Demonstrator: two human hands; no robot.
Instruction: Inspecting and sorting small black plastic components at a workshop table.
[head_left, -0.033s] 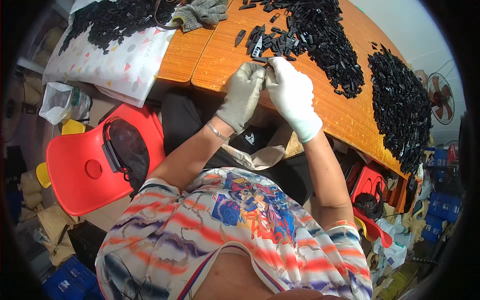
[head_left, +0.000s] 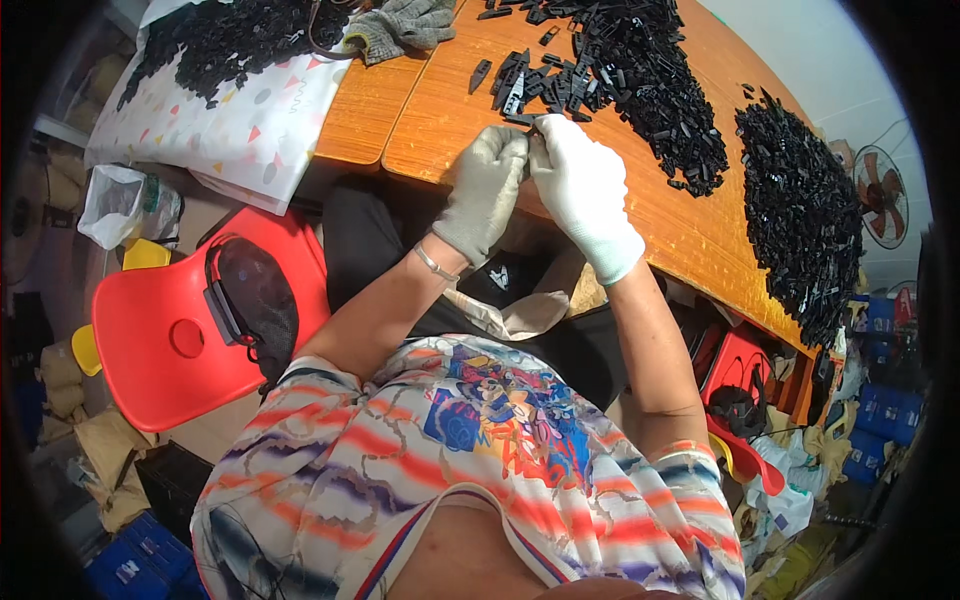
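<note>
Black and small, the plastic piece (head_left: 531, 124) is sitting between the fingertips of both gloved hands, just above the near edge of the orange wooden table (head_left: 440, 110). It is mostly hidden by the fingers, so I cannot tell which way its long axis is pointing; only a dark bit is showing at the top of the fingers.

The left hand in a grey knitted glove (head_left: 487, 188) and the right hand in a white knitted glove (head_left: 584, 192) are touching each other at the fingertips, and both are pinching this one piece with closed fingers.

Just beyond the hands, a large heap of black plastic pieces (head_left: 640, 80) is lying on the table, with loose pieces scattered at its near side. A second heap of black plastic pieces (head_left: 800, 220) is lying well apart to the right on the same table. A third heap of the black pieces (head_left: 220, 40) is resting on a white cloth with coloured triangles (head_left: 240, 130) at the left. The pieces are too many to count; the heaps are three.

One spare grey knitted glove (head_left: 405, 25) is lying at the far edge. One red plastic chair (head_left: 180, 330) is standing to the left of the person, carrying a black bag (head_left: 255, 300).
</note>
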